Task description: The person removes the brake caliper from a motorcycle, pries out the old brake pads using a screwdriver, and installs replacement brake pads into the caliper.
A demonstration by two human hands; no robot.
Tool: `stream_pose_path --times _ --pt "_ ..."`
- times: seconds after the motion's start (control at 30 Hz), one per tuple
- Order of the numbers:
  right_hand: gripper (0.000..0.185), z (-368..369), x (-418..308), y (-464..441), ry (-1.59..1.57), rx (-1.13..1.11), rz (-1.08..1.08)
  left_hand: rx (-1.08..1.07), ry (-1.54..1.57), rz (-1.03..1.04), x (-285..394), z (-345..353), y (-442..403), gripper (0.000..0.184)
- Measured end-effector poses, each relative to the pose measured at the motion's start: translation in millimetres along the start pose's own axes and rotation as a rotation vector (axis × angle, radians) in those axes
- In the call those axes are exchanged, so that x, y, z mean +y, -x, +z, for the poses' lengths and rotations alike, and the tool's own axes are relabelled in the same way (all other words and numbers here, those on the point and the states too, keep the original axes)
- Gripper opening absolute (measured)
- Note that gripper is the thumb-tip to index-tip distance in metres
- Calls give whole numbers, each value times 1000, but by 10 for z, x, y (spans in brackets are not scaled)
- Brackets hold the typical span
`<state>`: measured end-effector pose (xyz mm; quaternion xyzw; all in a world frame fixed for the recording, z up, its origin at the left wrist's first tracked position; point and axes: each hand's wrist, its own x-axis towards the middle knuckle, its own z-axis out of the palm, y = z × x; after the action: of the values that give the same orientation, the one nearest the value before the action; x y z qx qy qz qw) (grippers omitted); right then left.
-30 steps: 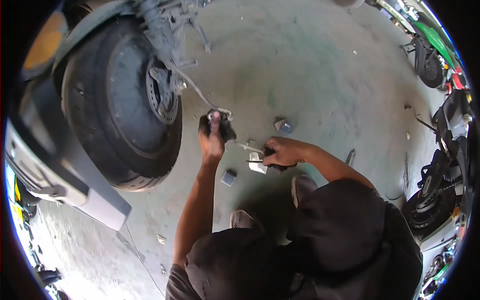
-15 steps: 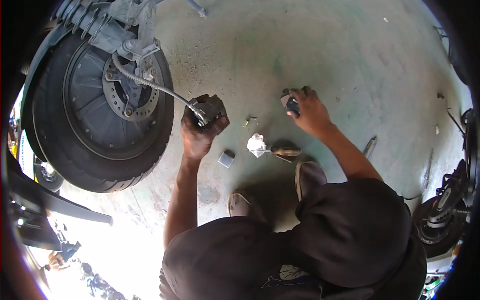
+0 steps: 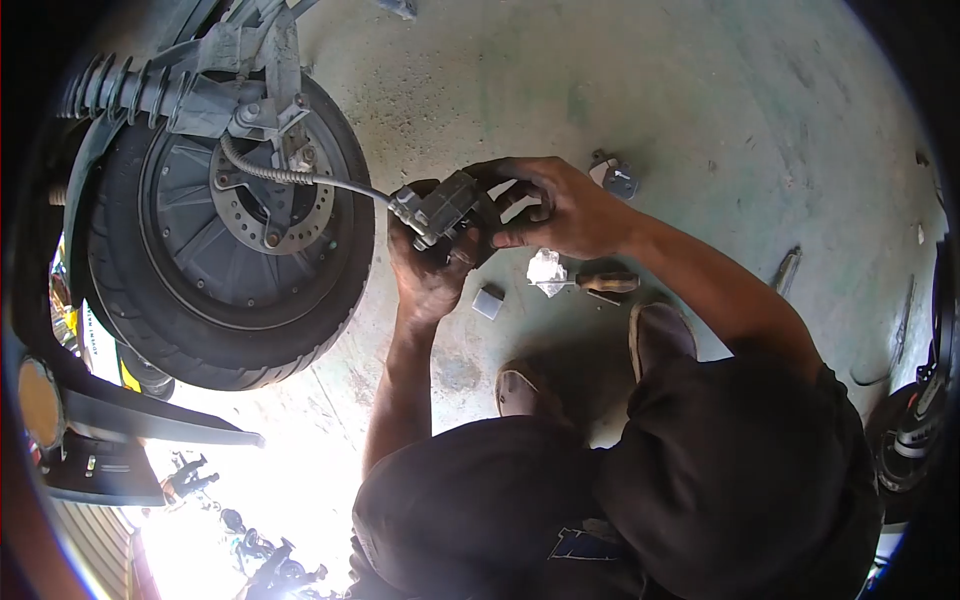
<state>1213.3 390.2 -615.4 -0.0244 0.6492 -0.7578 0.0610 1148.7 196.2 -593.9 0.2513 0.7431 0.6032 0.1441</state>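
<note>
My left hand (image 3: 432, 275) is wrapped round a dark brake caliper (image 3: 447, 207), held in the air just right of the wheel. A grey hose (image 3: 350, 185) runs from the caliper to the wheel's suspension. My right hand (image 3: 560, 205) reaches in from the right, its curled fingers and thumb touching the caliper's right side. Brake pads (image 3: 614, 177) lie on the floor beyond my right hand. Nearer my feet are a white crumpled piece (image 3: 546, 272), a screwdriver (image 3: 610, 282) and a small grey block (image 3: 488, 301).
The wheel (image 3: 230, 220) with its brake disc (image 3: 308, 222) and a coil spring (image 3: 125, 92) fills the left. My shoes (image 3: 662, 340) are below the screwdriver. A metal tool (image 3: 788, 270) lies at the right, and a parked motorbike (image 3: 908, 430) stands at the right edge.
My right hand has let go of the screwdriver, then set the brake pads down farther off and come to the caliper. The camera view has shifted, showing the wheel's side more fully.
</note>
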Motion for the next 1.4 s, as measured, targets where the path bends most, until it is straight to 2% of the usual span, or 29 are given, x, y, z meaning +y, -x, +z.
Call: stream_pose_path --times 0.07,0.2,0.3,0.37,0.5,0.57,0.67,0.73,0.77,0.8,0.87,0.93,1.0,1.03,1.07,1.13,1.17,1.2,1.27,1.3,1.33,1.37,1.4 --pt "66 32 27 -64 -22 -42 -55 -11 -158 18 -28 -62 2 57" --pt "65 117 61 -119 132 0 -121 -34 -200 57 -96 -139 56 55" --pt "61 165 -39 -112 107 -30 -73 -82 -149 70 -149 -192 65 52" --pt "56 220 -46 -89 231 63 -169 -103 -118 93 -220 -220 80 51" --pt "55 303 -24 -40 231 116 -159 -135 40 120 -252 -223 128 50" --pt "53 374 -33 -33 234 168 -196 -173 -65 141 -271 -328 126 49" --pt "53 455 -61 20 274 192 -174 -205 45 75 -243 -328 209 52" --pt "50 469 -70 47 272 232 -182 -236 289 -225 -239 -376 265 52" --pt "47 469 -80 29 267 266 -197 -245 165 -126 -258 -415 234 54" --pt "47 466 -107 21 265 262 -208 -240 157 -119 -270 -416 242 54" --pt "41 426 -159 14 52 171 -15 -55 115 105 -232 -327 296 57" --pt "35 413 -163 1 -57 177 -16 -15 163 59 -146 -355 351 60" --pt "34 377 -331 -22 -341 246 299 -105 161 4 -93 -442 381 60" --pt "35 321 -277 -105 -282 91 304 -56 208 18 -24 -396 380 56" --pt "35 305 -247 -180 -285 81 298 -51 199 21 -11 -423 393 56" --pt "33 306 -261 -316 -51 -139 202 -85 182 -3 25 -492 406 56" --pt "32 271 -290 -309 91 -139 117 -80 173 10 58 -518 404 56" --pt "32 232 -247 -313 98 -143 102 -118 239 -15 88 -524 403 56" --pt "31 192 -90 -365 -75 -259 49 -169 354 -68 153 -564 451 57" --pt "28 216 -60 -343 -91 -217 105 -215 364 -114 111 -624 498 55" --pt "27 242 1 -357 -212 -207 64 -201 611 -298 221 -631 483 51" --pt "26 283 70 -370 -344 -214 33 -254 333 -173 114 -701 522 49" --pt "24 312 32 -340 -363 -170 89 -284 197 -129 77 -691 520 48"
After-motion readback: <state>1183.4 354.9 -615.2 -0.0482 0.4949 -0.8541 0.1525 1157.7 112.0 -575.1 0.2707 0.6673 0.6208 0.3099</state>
